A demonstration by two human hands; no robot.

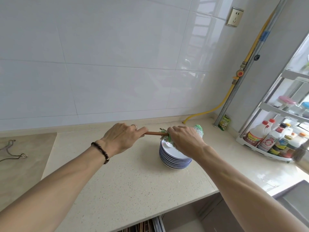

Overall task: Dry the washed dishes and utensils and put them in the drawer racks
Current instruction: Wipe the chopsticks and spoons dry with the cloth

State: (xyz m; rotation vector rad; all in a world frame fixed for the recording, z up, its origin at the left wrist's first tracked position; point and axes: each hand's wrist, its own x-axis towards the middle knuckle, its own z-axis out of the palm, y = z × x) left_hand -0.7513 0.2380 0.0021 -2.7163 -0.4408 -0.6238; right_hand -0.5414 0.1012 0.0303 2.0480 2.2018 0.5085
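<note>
Brown wooden chopsticks (154,133) are held level above the counter. My left hand (122,137) grips their left end. My right hand (184,138) grips a green and white fluffy cloth (199,130) wrapped round their right part. Just below my right hand stands a stack of several white plates with blue rims (173,159) on the beige counter (127,181). An open drawer rack (150,226) shows under the counter's front edge, with more chopsticks lying in it.
A white corner rack with sauce bottles (274,141) stands at the right. A yellow gas hose (207,112) runs along the back wall. A small green packet (224,122) leans in the corner. Wire hooks (10,150) lie at the far left. A sink edge (294,198) lies at the lower right.
</note>
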